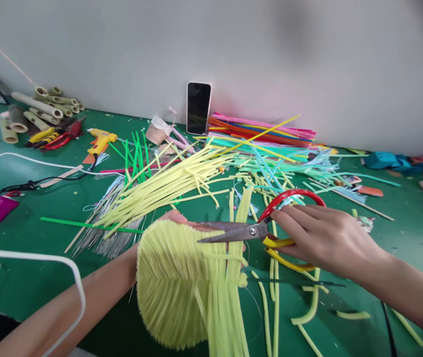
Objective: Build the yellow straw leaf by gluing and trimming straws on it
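My right hand (319,238) is closed through the handles of scissors (241,232), one loop red and the other yellow. Their blades are parted and reach left across the upper edge of a pale yellow fan-shaped pipe-cleaner piece (174,287). That piece has dense trimmed bristles on its rounded left side and long uncut strands (226,312) hanging down on its right. My left hand (174,216) holds the piece from behind; most of its fingers are hidden by it. Whether the blades touch any strand, I cannot tell.
Loose yellow pipe cleaners (170,183) lie on the green table (48,267). A phone (198,108) leans on the wall, beside coloured bundles (259,130). Leftward are a yellow glue gun (102,141), bamboo pieces (48,106), pliers (57,139) and a white cable (59,257). Cut scraps (308,307) lie at right.
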Demonstrator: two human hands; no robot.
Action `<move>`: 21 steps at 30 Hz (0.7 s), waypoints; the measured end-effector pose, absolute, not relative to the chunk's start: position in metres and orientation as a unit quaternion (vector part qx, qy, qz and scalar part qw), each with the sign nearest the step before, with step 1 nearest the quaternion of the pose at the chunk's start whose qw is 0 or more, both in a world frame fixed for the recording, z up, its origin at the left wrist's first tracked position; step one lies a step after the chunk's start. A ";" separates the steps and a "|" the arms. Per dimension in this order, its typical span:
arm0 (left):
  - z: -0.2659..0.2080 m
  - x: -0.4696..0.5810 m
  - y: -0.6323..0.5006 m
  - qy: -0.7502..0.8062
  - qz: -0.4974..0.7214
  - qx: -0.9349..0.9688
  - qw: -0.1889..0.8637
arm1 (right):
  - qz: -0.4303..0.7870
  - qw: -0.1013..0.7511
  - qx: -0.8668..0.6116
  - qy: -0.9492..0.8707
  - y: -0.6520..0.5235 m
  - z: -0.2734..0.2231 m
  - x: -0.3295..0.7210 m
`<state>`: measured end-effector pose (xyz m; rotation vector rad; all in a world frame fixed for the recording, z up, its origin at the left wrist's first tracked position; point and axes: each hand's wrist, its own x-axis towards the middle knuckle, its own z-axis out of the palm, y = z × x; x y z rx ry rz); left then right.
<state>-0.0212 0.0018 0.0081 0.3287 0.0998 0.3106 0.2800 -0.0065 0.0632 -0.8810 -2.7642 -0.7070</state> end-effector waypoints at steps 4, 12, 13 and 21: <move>0.011 -0.019 0.003 0.006 0.137 0.103 0.985 | -0.265 0.070 -0.281 -0.920 -0.008 0.070 0.278; 0.005 -0.020 0.002 0.007 0.150 0.061 0.987 | -0.316 0.057 -0.270 -0.908 -0.008 0.071 0.277; 0.004 -0.020 0.002 0.012 0.153 0.052 0.987 | -0.325 0.058 -0.266 -0.906 -0.008 0.071 0.276; 0.006 -0.018 0.000 -0.021 0.173 0.054 0.983 | -0.371 -0.001 -0.268 -0.889 0.000 0.082 0.265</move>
